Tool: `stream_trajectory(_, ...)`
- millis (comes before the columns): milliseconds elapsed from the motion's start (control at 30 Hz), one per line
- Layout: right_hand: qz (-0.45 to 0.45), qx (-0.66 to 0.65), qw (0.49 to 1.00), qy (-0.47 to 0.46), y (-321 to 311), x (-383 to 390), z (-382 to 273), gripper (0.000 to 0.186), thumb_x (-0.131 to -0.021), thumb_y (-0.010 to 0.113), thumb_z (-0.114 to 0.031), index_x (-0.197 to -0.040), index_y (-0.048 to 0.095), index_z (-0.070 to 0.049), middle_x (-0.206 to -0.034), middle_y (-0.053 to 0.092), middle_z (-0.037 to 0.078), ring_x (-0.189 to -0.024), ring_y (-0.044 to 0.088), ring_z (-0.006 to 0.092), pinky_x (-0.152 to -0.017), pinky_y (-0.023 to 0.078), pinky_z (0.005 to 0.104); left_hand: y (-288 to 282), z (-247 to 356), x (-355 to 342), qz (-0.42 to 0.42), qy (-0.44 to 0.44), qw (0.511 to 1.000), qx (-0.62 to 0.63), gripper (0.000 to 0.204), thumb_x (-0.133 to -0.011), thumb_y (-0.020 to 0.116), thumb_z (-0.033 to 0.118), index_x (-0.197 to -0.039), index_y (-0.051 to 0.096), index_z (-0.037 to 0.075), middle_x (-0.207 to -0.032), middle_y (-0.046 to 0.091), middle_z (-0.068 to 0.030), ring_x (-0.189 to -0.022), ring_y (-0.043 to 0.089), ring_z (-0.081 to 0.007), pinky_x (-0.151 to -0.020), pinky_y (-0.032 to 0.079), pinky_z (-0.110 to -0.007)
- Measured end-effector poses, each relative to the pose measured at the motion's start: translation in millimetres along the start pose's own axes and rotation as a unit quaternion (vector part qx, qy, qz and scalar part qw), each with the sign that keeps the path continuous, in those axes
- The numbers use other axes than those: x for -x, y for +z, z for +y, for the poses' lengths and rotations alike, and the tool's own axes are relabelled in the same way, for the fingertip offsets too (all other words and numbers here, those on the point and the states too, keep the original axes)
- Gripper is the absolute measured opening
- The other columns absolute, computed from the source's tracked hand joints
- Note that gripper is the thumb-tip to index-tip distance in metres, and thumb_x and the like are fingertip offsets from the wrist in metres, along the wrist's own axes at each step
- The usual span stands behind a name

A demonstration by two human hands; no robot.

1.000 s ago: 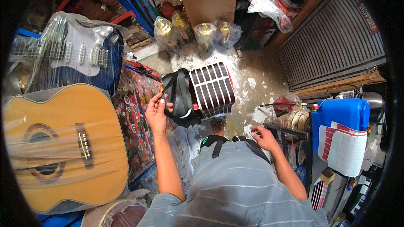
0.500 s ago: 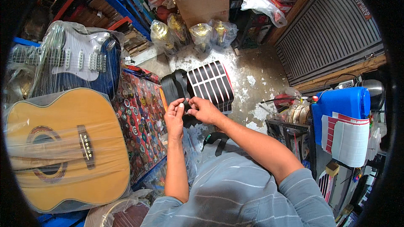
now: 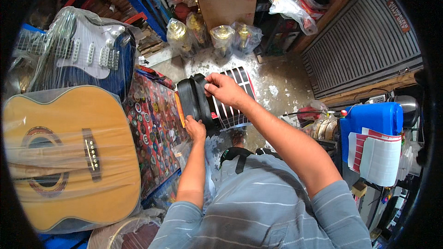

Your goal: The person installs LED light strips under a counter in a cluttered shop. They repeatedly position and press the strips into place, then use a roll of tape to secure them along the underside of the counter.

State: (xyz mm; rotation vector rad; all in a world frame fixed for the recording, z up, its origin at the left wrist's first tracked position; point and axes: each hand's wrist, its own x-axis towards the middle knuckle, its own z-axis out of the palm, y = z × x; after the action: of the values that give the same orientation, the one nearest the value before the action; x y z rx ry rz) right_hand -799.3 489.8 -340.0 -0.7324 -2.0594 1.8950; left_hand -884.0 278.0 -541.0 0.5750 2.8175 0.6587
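A long black, soft-looking thing (image 3: 186,96) with a thick fold or strap (image 3: 201,97) along its right side lies in front of me, its kind unclear. My left hand (image 3: 196,129) is at its near end, thumb and fingers closed on the edge. At the far right edge of the fold, my right hand (image 3: 226,90) has its fingers curled in a pinch; the fingertips are partly hidden. Under that hand, to the right, lies a curved sheet (image 3: 239,77) of black rectangles on white with a red edge.
A plastic-wrapped acoustic guitar (image 3: 110,157) and a blue electric guitar (image 3: 122,64) stand at left, beside a panel of small round badges (image 3: 147,129). Gold trophies (image 3: 222,38) in plastic stand ahead before a cardboard box (image 3: 226,0). A blue container (image 3: 374,120) is at right.
My hands, close together before, are now apart: the left has moved nearer to me, the right farther away. The black fold now stands raised and rounded, covering part of the sheet.
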Motion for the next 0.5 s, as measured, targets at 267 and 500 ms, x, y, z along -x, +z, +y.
stream_trajectory(267, 0.055, 0.103, 0.987, -0.115, -16, -47, -82, 0.033, -0.093, 0.073, -0.026, -0.115, 0.075, -0.001, -0.106, 0.079, 0.023, -0.101, 0.077, 0.0397, -0.093, 0.059, 0.0475, -3, -2, -13, -0.004, -0.045, 0.997, 0.062, 0.021, -0.088, 0.083, 0.016, -0.098, 0.071, 0.001, -0.096, 0.072, -0.0224, -0.100, 0.071, -0.0470, -0.088, 0.054, -0.057)
stream_trajectory(500, 0.052, 0.057, 0.988, -0.137, -33, -78, -129, 0.022, -0.104, 0.068, -0.012, -0.117, 0.072, 0.005, -0.096, 0.080, 0.009, -0.091, 0.075, 0.0152, -0.087, 0.060, 0.0343, -72, 25, -52, -0.028, -0.046, 0.897, 0.438, 0.022, -0.109, 0.069, 0.018, -0.115, 0.059, 0.000, -0.090, 0.075, -0.0136, -0.074, 0.071, -0.0229, -0.071, 0.056, -0.036)
